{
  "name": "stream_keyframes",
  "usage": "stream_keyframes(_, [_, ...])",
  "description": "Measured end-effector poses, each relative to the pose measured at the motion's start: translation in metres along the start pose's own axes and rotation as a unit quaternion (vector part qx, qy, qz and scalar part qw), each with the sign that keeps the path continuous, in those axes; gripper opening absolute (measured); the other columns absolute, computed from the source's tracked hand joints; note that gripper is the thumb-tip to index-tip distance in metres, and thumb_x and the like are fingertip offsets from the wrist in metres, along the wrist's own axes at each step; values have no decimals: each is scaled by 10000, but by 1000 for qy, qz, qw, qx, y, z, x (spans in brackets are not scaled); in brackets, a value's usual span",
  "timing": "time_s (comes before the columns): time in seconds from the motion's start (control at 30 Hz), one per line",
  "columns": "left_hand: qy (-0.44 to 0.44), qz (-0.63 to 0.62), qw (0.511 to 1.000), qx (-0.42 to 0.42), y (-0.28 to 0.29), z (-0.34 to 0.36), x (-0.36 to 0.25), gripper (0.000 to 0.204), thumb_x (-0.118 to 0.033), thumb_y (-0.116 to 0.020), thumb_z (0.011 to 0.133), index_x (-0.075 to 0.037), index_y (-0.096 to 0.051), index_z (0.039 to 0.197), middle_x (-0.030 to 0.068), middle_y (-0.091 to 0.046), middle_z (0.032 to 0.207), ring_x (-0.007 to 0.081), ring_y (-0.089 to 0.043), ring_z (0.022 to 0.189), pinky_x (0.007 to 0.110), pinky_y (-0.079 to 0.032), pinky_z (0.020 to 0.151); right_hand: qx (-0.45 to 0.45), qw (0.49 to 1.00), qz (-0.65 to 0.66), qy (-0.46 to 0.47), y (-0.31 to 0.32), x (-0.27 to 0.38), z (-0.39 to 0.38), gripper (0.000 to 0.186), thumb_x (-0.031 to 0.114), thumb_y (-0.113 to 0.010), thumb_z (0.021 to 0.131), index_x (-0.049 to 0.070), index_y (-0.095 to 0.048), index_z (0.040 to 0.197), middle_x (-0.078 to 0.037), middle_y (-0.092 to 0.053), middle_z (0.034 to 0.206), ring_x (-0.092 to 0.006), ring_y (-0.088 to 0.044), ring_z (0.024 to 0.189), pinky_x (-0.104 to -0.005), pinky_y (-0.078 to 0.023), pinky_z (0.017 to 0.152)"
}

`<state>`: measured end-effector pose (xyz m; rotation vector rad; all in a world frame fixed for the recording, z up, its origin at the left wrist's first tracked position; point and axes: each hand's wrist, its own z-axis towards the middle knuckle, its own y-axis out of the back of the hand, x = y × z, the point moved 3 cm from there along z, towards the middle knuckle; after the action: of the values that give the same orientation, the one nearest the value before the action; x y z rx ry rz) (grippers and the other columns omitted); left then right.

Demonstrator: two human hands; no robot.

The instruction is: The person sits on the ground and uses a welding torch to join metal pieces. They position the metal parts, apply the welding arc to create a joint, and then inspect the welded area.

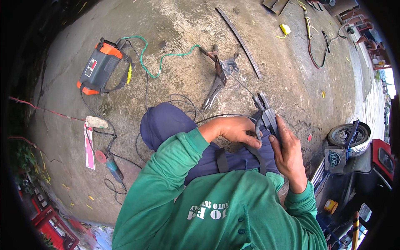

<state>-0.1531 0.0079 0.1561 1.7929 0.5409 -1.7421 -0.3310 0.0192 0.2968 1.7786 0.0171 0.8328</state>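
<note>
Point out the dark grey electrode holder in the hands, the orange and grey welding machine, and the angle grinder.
Dark grey electrode holder [266, 116]: head view, on its handle body.
Orange and grey welding machine [100, 66]: head view, on its grey top.
Angle grinder [113, 168]: head view, on its teal body.

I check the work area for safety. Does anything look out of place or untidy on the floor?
Yes. Loose cables lie tangled on the concrete floor, close to an angle grinder lying on its side. A green wire snakes beside the welding machine, and a metal strip lies loose.
</note>
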Motion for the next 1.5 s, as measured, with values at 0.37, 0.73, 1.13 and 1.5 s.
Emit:
stream_keyframes(0.37, [4,20,1000,-10,-5,3,6,850,-787,-649,893,-33,-729,1276,200,-772,1121,361,-726,1087,452,-538,940,-32,999,30,12,-6,-12,0,573,94,-637,1029,-50,-466,1557,-317,-707,1144,-476,-722,1035,-479,-571,899])
stream_keyframes(0.73, [95,33,985,141,-18,11,19,1044,-793,-784,762,97,-695,1299,253,-762,1181,371,-727,1138,427,-565,993,-74,975,-58,200,-8,-33,-3,560,106,-617,1062,-43,-440,1572,-149,-654,853,-206,-635,578,-381,-528,564])
stream_keyframes(1.13, [139,122,955,231,-31,11,29,702,-598,-884,754,63,-756,950,149,-779,846,284,-744,790,431,-559,728,50,997,10,62,16,-37,5,595,107,-702,996,-32,-506,1540,-214,-673,990,-345,-682,833,-412,-553,773])
stream_keyframes(1.5, [84,15,990,108,-27,15,11,932,-688,-811,819,64,-675,1352,188,-784,1106,323,-751,1026,410,-574,915,-72,995,9,68,14,-28,-11,611,53,-693,974,5,-510,1556,-269,-681,1101,-433,-695,965,-467,-555,866])
